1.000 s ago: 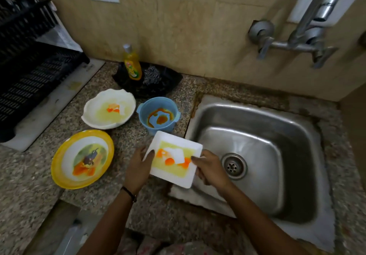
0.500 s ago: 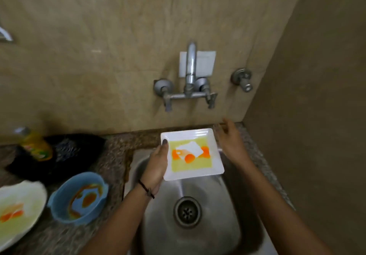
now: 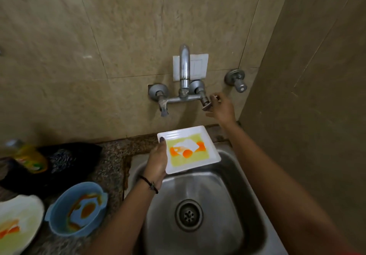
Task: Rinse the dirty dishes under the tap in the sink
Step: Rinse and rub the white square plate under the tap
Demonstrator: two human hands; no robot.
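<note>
While left hand [image 3: 157, 160] grips one square plate [image 3: 208, 146]: right hand [image 3: 222, 108] wide, three dishes total.

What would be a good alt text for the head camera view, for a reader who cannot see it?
A left hand holds a dirty square plate over a steel sink while the right hand reaches to the tap's right handle. No water runs from the tap. A stained blue bowl waits on the counter at the left.

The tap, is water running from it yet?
No: the tap shows no stream, and the right hand is only reaching its handle.
</note>
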